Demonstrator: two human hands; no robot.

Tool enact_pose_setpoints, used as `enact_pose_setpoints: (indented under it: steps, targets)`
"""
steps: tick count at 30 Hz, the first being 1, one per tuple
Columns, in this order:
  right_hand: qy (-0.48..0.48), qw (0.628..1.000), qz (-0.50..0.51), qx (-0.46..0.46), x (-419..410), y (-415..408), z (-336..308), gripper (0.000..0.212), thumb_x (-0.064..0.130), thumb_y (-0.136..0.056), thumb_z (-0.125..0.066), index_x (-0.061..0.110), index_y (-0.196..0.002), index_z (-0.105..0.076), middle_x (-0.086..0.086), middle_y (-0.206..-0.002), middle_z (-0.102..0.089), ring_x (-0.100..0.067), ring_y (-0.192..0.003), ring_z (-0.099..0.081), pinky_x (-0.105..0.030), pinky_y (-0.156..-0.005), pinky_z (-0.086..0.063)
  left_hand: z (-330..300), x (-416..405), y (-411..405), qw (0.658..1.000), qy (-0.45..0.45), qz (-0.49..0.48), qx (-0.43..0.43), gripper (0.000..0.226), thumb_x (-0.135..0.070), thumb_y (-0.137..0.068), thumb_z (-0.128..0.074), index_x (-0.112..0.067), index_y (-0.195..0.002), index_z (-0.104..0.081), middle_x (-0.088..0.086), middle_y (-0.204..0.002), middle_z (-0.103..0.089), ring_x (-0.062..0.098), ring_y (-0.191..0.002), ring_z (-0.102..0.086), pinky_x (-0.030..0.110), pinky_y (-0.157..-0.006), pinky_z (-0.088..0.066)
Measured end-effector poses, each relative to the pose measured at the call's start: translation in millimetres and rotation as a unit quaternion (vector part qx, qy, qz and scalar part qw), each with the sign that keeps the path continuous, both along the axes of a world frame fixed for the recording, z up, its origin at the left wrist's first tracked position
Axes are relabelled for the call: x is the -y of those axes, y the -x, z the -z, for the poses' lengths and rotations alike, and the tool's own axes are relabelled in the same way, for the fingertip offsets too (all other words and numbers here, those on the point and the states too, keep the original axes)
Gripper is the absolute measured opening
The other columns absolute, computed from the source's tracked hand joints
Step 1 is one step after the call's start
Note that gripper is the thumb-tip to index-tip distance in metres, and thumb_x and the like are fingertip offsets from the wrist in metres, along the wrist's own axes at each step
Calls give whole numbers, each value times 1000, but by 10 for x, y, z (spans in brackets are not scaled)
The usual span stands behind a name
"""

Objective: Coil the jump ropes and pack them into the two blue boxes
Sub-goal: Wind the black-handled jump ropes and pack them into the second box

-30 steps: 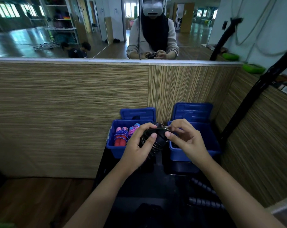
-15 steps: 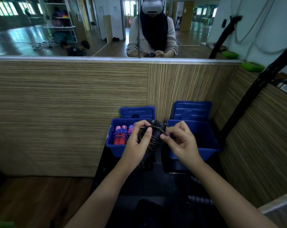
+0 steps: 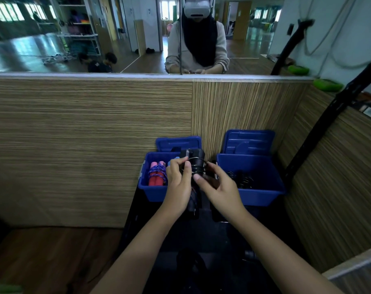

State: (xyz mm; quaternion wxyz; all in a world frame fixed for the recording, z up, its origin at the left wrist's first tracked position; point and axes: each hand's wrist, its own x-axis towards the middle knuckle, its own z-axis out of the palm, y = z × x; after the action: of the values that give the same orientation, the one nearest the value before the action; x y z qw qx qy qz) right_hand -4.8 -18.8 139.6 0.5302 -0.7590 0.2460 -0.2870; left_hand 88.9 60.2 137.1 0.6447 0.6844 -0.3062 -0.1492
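Between the two blue boxes I hold a black jump rope, its handles upright with cord wound round them. My left hand grips the handles. My right hand pinches the cord beside them. The left blue box holds a coiled rope with red handles and blue cord; my left hand hides part of that box. The right blue box holds a black coiled rope. Both lids stand open against the wooden wall.
The boxes sit on a dark stand against a striped wooden partition, with a second partition at the right. A black slanted bar rises beside the right box. A mirror above reflects a person wearing a headset.
The black rope bundle has turned from lying flat to standing upright. My right hand has moved round it, drawing the cord tighter about the handles.
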Motion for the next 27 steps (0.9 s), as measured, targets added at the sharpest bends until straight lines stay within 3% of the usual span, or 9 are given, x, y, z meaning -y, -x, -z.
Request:
enact_pose_setpoints:
  steps: [1, 3, 6, 10, 12, 16, 19, 24, 27]
  targets:
    - [-6, 1000, -4, -5, -25, -1, 14, 62, 33, -79, -73, 23, -134, -45, 14, -122, -56, 4, -108, -55, -8, -87, -45, 18, 7, 5, 1000, 1, 17, -19, 11, -33, -101, -42, -42, -105, -46, 3, -134, -38, 11, -124, -41, 36, -112, -32]
    - [-68, 997, -21, 11, -20, 1, 25, 74, 23, -73, -79, 30, -135, -39, 20, -118, -52, 8, -103, -55, -3, -79, -44, 32, -2, 15, 999, -4, 45, -17, 18, -30, -101, -41, -46, -108, -48, 5, -136, -38, 11, -124, -43, 32, -107, -37]
    - [-131, 989, -58, 27, 70, 10, 31, 70, 9, -69, -82, 28, -128, -49, 9, -117, -61, -10, -102, -65, -22, -83, -54, 33, -29, 1, 996, 30, 63, -55, 26, -31, -102, -41, -50, -119, -42, 3, -133, -45, 15, -120, -50, 25, -93, -47]
    - [-179, 978, -93, 52, 122, 66, 36, 60, -7, -76, -70, 35, -114, -50, 18, -100, -67, -11, -94, -69, -22, -77, -56, 84, -40, -59, 982, 2, 98, -163, 60, -47, -93, -51, -43, -147, -26, -7, -146, -42, 11, -129, -46, 41, -112, -37]
    - [-179, 978, -105, 40, 149, 99, 90, 62, -8, -80, -66, 36, -119, -45, 24, -98, -65, -6, -95, -68, -18, -76, -54, 81, -25, -86, 981, -17, 105, -164, 65, -48, -90, -56, -41, -148, -26, -10, -146, -42, 9, -130, -45, 43, -112, -35]
    - [-144, 982, -117, 21, 113, 150, 124, 66, -8, -86, -59, 34, -127, -29, 28, -112, -49, 19, -90, -58, -3, -73, -44, 72, 26, -50, 988, -62, 85, -115, 58, -37, -99, -48, -33, -151, -21, -14, -138, -35, 2, -128, -32, 31, -115, -25]
    - [-105, 987, -122, 3, 135, 169, 163, 66, -7, -87, -58, 30, -130, -24, 30, -120, -37, 34, -93, -44, 3, -77, -38, 118, 51, -56, 985, -67, 95, -128, 59, -39, -98, -48, -36, -150, -20, -13, -148, -32, 6, -134, -33, 33, -116, -25]
    - [-103, 991, -79, -13, 188, 102, 234, 69, -1, -86, -62, 28, -137, -25, 24, -131, -36, 31, -104, -41, 0, -86, -38, 160, 99, -83, 984, -101, 121, -86, 60, -39, -99, -44, -32, -152, -16, -7, -156, -25, 9, -142, -24, 23, -111, -20]
    - [-104, 994, -34, -8, 171, 51, 306, 79, 7, -87, -64, 32, -143, -15, 27, -141, -28, 24, -120, -33, -9, -104, -33, 236, 177, -99, 980, -111, 140, -89, 63, -46, -96, -47, -39, -150, -16, -5, -158, -23, 9, -143, -23, 33, -119, -18]
